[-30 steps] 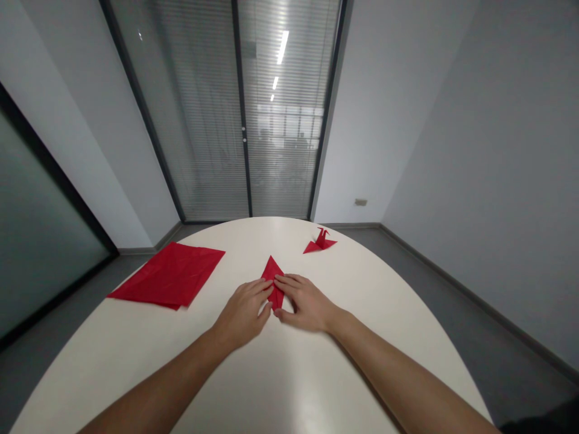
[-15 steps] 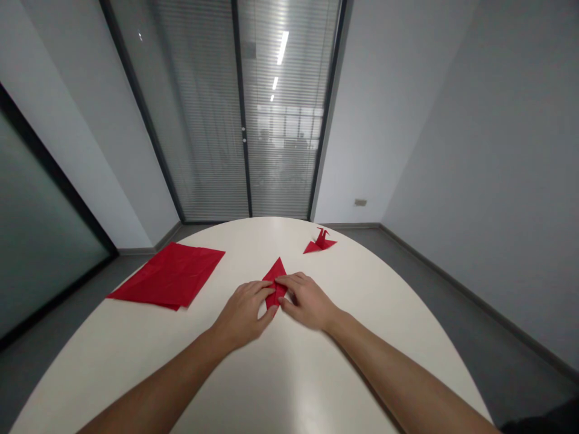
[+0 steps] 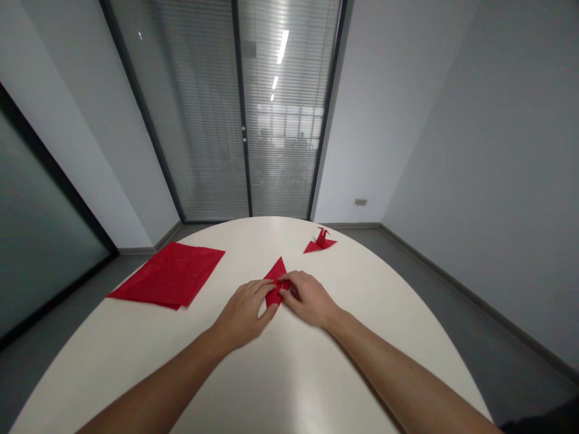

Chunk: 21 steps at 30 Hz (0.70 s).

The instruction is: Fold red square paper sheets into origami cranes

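Note:
A small piece of folded red origami paper [image 3: 275,270] lies on the white table in front of me, its pointed tip facing away. My left hand [image 3: 244,312] holds its left side down, fingertips on top and thumb at the near edge. On the opposite side, my right hand [image 3: 311,298] pinches the paper's right edge between thumb and fingers, and a flap there looks partly raised. The fingers hide much of the paper's middle and right edge.
Red paper sheets [image 3: 169,274] lie at the left of the round white table [image 3: 266,386]. A folded red paper crane [image 3: 322,242] stands near the far right edge. Beyond the table are a glass partition with blinds [image 3: 203,120] and grey walls.
My right thumb and fingers have closed together at the paper's right edge, which now looks lifted. My left hand has stayed almost in place, and the paper has barely shifted.

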{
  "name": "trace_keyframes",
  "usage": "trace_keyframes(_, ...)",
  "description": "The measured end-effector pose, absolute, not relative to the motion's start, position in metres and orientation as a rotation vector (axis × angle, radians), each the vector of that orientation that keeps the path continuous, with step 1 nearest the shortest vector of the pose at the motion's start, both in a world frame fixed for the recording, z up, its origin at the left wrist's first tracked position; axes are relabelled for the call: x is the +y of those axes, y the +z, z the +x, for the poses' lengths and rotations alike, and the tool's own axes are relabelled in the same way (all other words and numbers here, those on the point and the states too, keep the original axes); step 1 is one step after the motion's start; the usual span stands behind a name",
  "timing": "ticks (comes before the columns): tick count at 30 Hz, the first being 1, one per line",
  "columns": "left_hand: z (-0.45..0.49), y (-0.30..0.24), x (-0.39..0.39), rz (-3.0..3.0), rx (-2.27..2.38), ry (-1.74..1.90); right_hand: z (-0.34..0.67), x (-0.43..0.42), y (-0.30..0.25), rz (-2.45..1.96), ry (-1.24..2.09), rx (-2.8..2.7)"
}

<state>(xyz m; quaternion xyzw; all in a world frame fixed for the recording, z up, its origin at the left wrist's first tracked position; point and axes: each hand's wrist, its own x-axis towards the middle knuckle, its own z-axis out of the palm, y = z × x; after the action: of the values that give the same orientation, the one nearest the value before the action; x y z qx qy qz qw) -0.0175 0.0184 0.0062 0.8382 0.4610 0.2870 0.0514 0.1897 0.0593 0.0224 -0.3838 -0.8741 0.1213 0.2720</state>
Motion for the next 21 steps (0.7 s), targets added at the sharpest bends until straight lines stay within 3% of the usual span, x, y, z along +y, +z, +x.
trace_keyframes(21,-0.0191,-0.0025,0.0223,2.563,1.455,0.860,0.1898,0.0595,0.0210,-1.024,0.326,-2.392)
